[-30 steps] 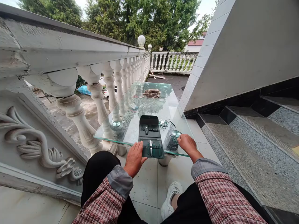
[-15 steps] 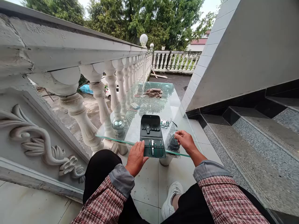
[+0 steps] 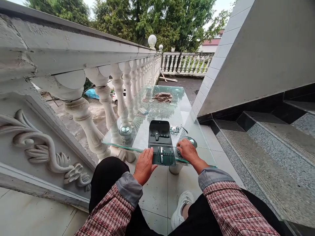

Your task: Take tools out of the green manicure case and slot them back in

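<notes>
An unfolded dark green manicure case (image 3: 161, 140) lies near the front edge of the glass table (image 3: 137, 131). Several slim metal tools (image 3: 161, 154) sit in loops in its lower panel, and a small strap with a snap (image 3: 157, 135) shows above them. My left hand (image 3: 144, 164) lies flat with fingers stretched along the case's lower left edge. Just right of the case, my right hand (image 3: 187, 150) is closed in a pinch on a thin dark manicure tool (image 3: 174, 147), whose end points left over the case. Its exact kind is too small to tell.
Nail clippers and small scissors (image 3: 175, 129) lie beyond my right hand, beside a thin dark-tipped tool (image 3: 184, 129). A brown cloth (image 3: 162, 97) and a small packet (image 3: 143, 110) are farther back. A balustrade (image 3: 103, 95) borders the left, stone steps (image 3: 265, 147) the right.
My right hand has moved left, closer to the case, with the thin tool in its fingers. My left hand has stayed at the case's edge.
</notes>
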`<state>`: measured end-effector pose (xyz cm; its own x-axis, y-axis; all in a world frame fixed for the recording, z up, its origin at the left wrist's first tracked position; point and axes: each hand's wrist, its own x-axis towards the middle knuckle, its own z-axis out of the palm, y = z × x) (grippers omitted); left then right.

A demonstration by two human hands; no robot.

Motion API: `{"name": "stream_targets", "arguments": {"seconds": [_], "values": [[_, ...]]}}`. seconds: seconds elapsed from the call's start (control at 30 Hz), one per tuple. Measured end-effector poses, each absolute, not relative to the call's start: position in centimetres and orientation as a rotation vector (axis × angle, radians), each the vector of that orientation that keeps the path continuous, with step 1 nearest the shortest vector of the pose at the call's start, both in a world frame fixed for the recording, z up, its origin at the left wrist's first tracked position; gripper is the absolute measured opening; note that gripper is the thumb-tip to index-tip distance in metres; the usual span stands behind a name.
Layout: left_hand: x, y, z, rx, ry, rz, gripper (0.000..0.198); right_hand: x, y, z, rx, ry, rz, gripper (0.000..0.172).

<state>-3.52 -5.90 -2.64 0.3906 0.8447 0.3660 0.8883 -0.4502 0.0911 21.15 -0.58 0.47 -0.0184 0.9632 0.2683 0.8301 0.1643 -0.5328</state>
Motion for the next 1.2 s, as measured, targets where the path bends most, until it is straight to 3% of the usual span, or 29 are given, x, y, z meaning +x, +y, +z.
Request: {"name": "stream_targets", "arguments": {"seconds": [0.47, 0.67, 1.2], "values": [[-3.6, -6.0, -2.8, -2.521, -1.591, -0.545, 0.081, 22.6, -1.6, 1.9, -1.509, -1.958, 0.657, 0.019], [-3.5, -6.0, -2.6, -2.52, -1.585, -0.534, 0.082, 22.2, -0.8, 1.0, -1.543, -1.787, 0.752, 0.015], [-3.4, -6.2, -2.2, -2.528, -1.597, -0.516, 0.082, 17.9, -1.0, 2.2, -1.333, -1.536, 0.992, 0.025]]}}
